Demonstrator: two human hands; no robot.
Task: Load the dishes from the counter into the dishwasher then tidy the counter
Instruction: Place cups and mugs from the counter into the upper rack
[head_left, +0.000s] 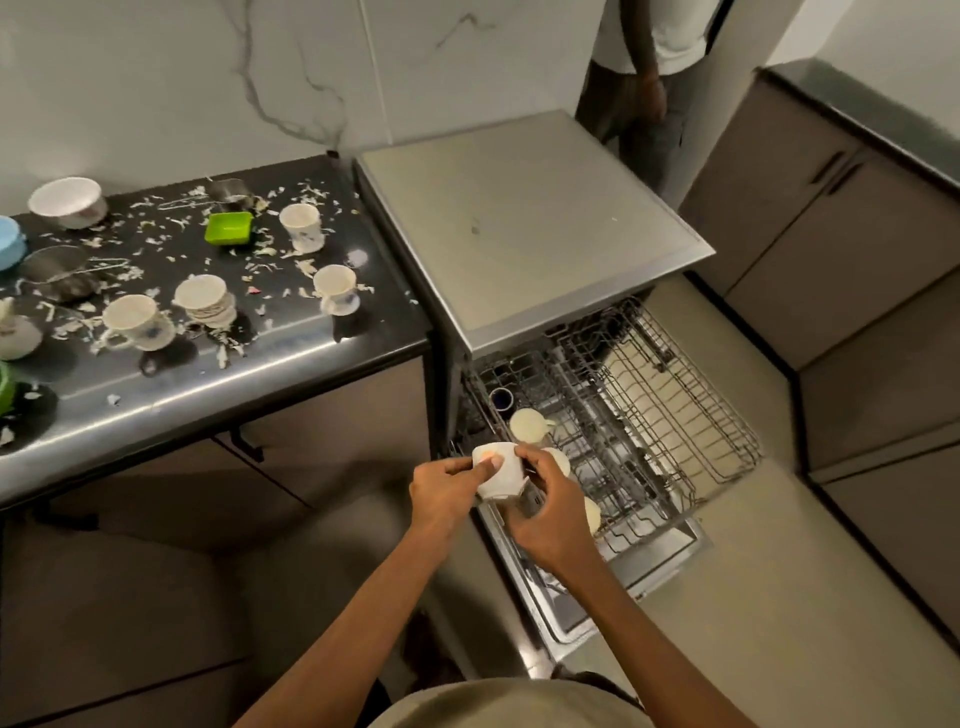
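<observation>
Biggest thing in view is the dishwasher (530, 234), seen from above with its grey top shut in under the wall and its wire rack (649, 410) pulled out over the dropped door, which is partly covered by the arms. Next to it on the left the dark counter (291, 358) is littered with pale scraps (156, 228), and its left end is cut off by the frame edge, so a blue item (9, 244) and a green one (4, 387) there are only half seen and can't really be identified. Four white cups (140, 323) are scattered across the counter, plus a white bowl (67, 201), a green square container (228, 227) and a metal strainer (57, 270) that's kinda hard to make out against the dark top. A second person (649, 62) is cropped at the top, only torso and one arm shown. In the rack, a dark round opening (502, 399) and a couple of pale cups (527, 423) are already sat, details blurry. A white cup (498, 470) is held just above the rack's near left corner, tilted over, between both hands: the left hand (447, 488) is wrapped on its left side with the thumb pressed on the wall, and the right hand (545, 504) is gripping its right side, fingers curled round and hiding the handle.
</observation>
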